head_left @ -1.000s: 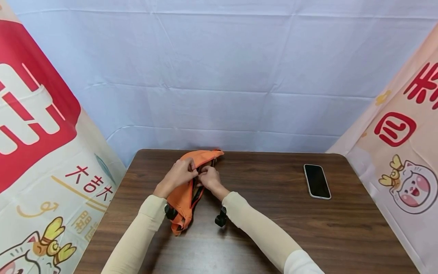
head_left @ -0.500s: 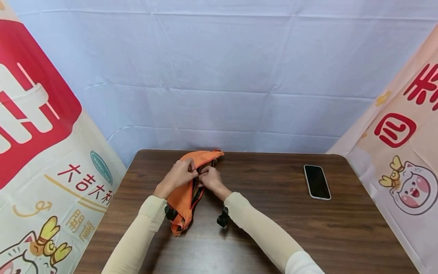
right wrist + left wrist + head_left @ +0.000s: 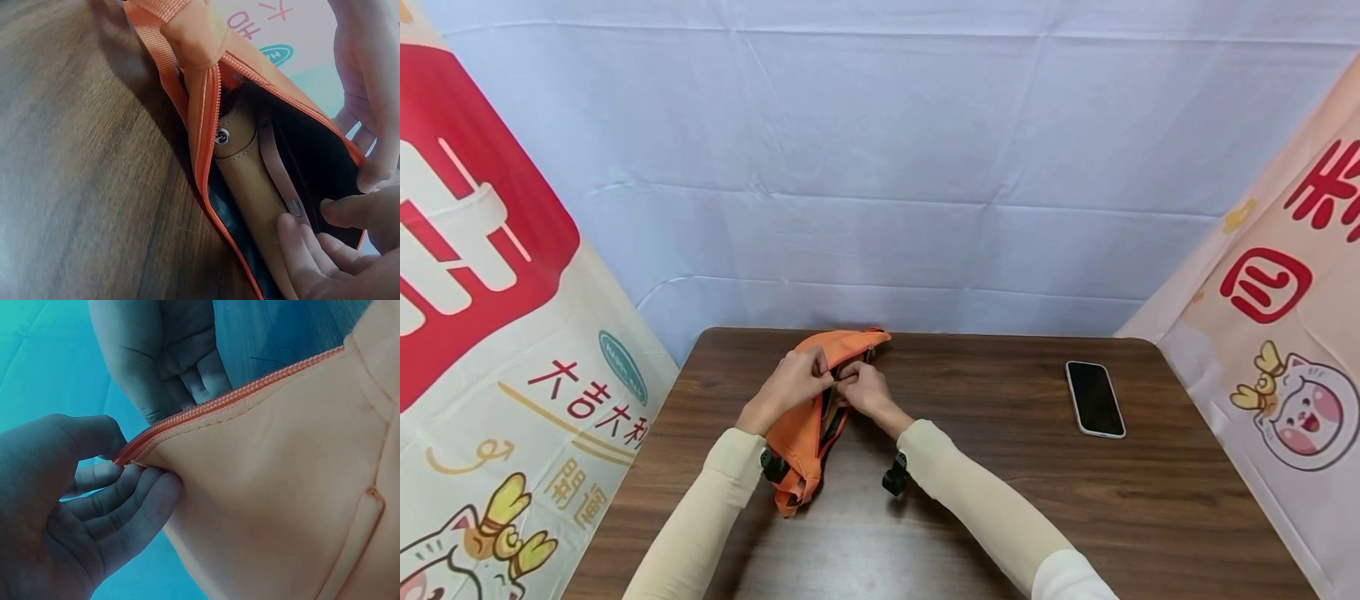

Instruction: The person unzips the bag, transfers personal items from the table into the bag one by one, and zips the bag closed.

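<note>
Near the far-left corner of the table (image 3: 985, 400), left hand (image 3: 793, 382) pinches orange bag (image 3: 796, 433) by its zippered rim, best held taut so right hand (image 3: 863, 390), fingers apart at tan case (image 3: 249, 190) inside, works unsnagged.

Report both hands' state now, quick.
Left hand: closed, pinching the zippered edge of the orange bag.
Right hand: open, fingers inside the bag, no grip visible.
</note>
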`<state>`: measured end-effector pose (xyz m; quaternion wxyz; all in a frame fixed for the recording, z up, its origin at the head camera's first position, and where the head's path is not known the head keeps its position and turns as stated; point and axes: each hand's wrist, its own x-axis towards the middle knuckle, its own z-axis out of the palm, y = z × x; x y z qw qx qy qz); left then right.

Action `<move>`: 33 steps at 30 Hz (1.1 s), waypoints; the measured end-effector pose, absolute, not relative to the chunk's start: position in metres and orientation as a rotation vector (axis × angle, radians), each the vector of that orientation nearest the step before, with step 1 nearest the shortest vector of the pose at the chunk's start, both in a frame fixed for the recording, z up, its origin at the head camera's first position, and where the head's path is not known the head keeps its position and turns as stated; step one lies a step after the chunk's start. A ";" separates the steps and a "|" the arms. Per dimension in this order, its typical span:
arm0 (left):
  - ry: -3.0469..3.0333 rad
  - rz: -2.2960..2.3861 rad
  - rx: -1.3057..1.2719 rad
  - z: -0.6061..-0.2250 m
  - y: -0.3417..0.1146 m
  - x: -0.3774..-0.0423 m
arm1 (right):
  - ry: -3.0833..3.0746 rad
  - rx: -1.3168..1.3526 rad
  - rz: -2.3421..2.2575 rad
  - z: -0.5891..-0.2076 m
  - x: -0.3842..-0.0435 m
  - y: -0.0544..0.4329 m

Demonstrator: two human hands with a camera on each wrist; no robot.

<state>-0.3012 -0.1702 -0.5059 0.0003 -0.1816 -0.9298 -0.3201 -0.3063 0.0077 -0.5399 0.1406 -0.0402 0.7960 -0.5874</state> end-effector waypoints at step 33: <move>-2.924 -1.041 -0.554 -0.505 -0.171 -0.302 | 2.579 -0.260 -1.459 -0.529 -0.309 0.043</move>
